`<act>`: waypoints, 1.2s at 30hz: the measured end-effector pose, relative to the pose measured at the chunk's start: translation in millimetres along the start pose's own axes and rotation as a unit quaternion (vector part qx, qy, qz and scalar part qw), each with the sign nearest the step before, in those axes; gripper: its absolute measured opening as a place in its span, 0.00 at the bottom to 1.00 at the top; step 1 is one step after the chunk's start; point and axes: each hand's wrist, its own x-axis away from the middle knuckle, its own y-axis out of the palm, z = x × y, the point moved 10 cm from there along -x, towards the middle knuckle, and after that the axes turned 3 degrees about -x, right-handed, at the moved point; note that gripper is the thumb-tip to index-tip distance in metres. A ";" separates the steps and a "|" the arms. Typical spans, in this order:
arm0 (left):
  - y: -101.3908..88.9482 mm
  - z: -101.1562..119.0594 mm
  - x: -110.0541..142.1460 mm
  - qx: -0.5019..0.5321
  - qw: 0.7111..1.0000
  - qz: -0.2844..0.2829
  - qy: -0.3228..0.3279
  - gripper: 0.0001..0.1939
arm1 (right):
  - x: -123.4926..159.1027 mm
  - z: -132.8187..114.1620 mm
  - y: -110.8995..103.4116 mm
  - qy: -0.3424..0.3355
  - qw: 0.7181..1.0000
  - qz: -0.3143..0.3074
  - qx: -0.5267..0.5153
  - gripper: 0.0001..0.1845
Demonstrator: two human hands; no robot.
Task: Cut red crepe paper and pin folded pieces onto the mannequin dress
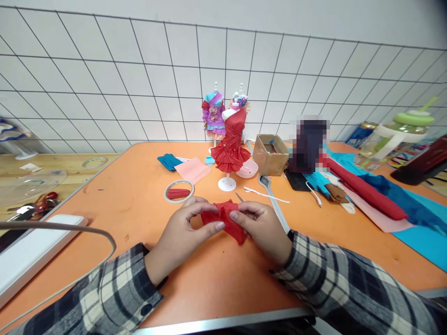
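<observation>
Both my hands pinch a small crumpled piece of red crepe paper point(228, 222) just above the orange table point(132, 200). My left hand point(183, 235) grips its left end with thumb and forefinger. My right hand point(260, 228) holds the right side, fingers curled round it. Behind them stands a small mannequin in a red paper dress point(230, 146) on a white stand, with a second doll form in a purple and blue dress point(213, 114) further back.
A tape ring point(179, 190) with red paper inside lies left of the stand. A cardboard box point(270, 154), pink bowl point(247, 170), white strips point(265, 194) and pink paper point(193, 170) lie around. Red and blue paper rolls point(380, 195) spread at right. A white device point(31, 251) lies left.
</observation>
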 end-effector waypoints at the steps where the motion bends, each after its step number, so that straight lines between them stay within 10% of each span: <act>1: -3.2 -4.0 0.1 -0.004 1.000 0.025 -0.013 0.13 | 0.5 0.3 0.1 -0.001 1.000 0.001 -0.005 0.21; 4: -18.7 -5.9 4.1 0.031 0.993 0.117 0.002 0.22 | 2.1 3.2 2.5 0.015 1.000 -0.013 -0.024 0.22; 7: -11.0 5.5 7.8 0.085 0.992 0.080 0.054 0.33 | 4.7 5.7 13.0 0.032 0.996 -0.068 -0.042 0.21; 13: 5.8 7.5 12.0 0.103 0.995 0.018 -0.005 0.08 | 7.7 -9.3 15.2 -0.057 0.994 -0.071 -0.053 0.12; 22: 3.8 -14.6 6.1 0.194 0.975 0.024 -0.105 0.15 | 1.2 -14.8 6.1 -0.087 0.992 -0.043 0.077 0.20; 28: -22.5 -32.3 -8.7 0.201 0.971 0.057 -0.117 0.18 | -24.2 -38.6 -36.7 -0.118 0.838 -0.090 0.525 0.11; 36: -18.4 -30.7 -7.8 0.163 0.978 0.043 -0.121 0.18 | -18.1 -8.4 -29.0 -0.050 0.705 -0.089 0.702 0.12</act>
